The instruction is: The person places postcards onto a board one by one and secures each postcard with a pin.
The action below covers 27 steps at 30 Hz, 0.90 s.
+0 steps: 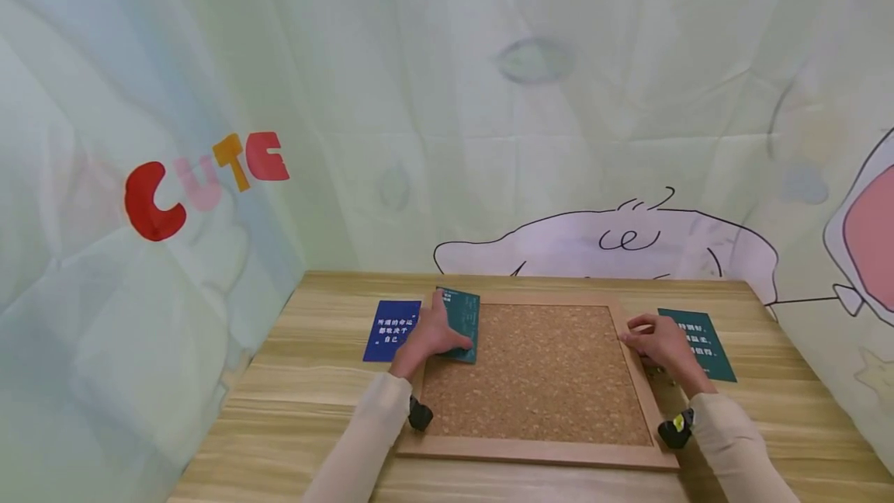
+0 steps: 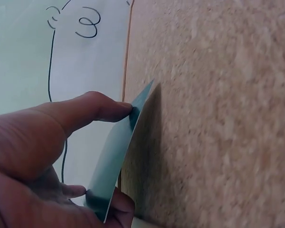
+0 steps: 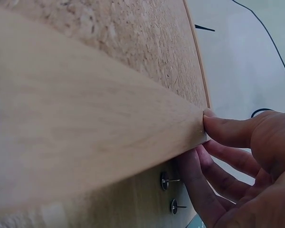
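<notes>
A dark green card with small print is gripped by my left hand over the upper left corner of a wood-framed corkboard. In the left wrist view the card stands tilted off the cork, the thumb on its face and a finger behind its lower edge. At the board's right side, my right hand holds the wooden frame, thumb on its upper edge and fingers curled beside and below it. Two metal thumbtacks lie on the table by those fingers.
Left of the board lies a blue card with white writing. Another green card lies to the right, partly behind the right hand. The wooden table meets a printed cloth backdrop at the back and sides.
</notes>
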Each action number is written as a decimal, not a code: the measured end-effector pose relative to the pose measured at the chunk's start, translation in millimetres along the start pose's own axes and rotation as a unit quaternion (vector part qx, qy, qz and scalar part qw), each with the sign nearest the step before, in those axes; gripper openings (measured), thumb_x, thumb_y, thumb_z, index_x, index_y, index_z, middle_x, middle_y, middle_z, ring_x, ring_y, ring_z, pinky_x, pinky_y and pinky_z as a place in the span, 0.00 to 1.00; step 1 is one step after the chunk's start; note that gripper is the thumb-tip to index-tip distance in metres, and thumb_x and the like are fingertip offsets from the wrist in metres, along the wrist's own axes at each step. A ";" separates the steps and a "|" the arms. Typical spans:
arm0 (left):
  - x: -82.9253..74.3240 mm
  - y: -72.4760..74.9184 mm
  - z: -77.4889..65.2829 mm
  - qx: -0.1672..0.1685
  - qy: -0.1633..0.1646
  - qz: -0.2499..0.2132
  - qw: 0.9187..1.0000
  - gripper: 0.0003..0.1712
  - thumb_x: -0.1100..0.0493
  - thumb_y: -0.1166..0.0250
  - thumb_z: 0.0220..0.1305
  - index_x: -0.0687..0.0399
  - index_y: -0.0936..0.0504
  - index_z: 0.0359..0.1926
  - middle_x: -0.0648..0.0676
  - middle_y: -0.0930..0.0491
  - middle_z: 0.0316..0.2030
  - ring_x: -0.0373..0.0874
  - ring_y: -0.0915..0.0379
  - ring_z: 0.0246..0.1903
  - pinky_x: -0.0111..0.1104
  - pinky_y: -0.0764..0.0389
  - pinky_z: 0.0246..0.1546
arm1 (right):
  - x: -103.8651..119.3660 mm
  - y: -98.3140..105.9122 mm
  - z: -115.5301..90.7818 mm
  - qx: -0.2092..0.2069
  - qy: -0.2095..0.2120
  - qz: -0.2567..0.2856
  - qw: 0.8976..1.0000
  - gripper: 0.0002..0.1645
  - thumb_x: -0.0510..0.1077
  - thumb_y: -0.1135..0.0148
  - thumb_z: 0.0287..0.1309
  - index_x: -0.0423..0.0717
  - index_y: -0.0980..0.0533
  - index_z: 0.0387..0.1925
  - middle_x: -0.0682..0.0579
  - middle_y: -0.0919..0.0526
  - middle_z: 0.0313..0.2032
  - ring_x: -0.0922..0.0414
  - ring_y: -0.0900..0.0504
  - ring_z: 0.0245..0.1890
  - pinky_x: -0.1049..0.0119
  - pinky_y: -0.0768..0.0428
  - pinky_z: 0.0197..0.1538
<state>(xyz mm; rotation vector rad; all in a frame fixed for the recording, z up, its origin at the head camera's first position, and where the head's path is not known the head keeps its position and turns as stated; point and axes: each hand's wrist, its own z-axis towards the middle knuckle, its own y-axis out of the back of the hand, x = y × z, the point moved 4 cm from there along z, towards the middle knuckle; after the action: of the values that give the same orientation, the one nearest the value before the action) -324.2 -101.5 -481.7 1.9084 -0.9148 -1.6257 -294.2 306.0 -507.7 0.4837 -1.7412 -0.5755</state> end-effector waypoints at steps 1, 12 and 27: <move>-0.3 -1.4 -0.9 0.001 0.006 0.006 1.000 0.71 0.53 0.18 0.53 0.56 0.61 0.82 0.78 0.45 0.72 0.67 0.33 0.63 0.58 0.29 0.64 | 0.0 -0.6 0.0 0.000 0.000 0.000 1.000 0.30 0.45 0.32 0.69 0.28 0.28 0.62 0.25 0.22 0.54 0.41 0.16 0.44 0.53 0.13 0.45; 0.0 -8.8 -10.6 0.014 0.025 0.053 0.998 0.69 0.48 0.20 0.57 0.61 0.60 0.82 0.79 0.45 0.71 0.67 0.29 0.60 0.59 0.25 0.59 | -1.6 -2.9 -0.5 -0.004 0.008 -0.002 1.000 0.31 0.46 0.32 0.69 0.28 0.28 0.62 0.25 0.22 0.53 0.42 0.15 0.42 0.53 0.13 0.43; -6.3 -4.2 -14.9 0.026 0.013 0.130 0.991 0.64 0.44 0.21 0.58 0.65 0.51 0.81 0.78 0.46 0.73 0.70 0.35 0.66 0.57 0.26 0.62 | 1.4 -1.2 -3.3 -0.002 0.019 -0.005 1.000 0.32 0.48 0.32 0.70 0.26 0.28 0.61 0.26 0.20 0.52 0.44 0.15 0.42 0.53 0.13 0.41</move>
<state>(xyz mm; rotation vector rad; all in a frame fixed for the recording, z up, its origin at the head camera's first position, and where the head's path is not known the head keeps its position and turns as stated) -309.3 -95.1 -477.7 1.7541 -1.1516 -1.4346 -291.3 303.8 -506.7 0.4977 -1.7014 -0.5745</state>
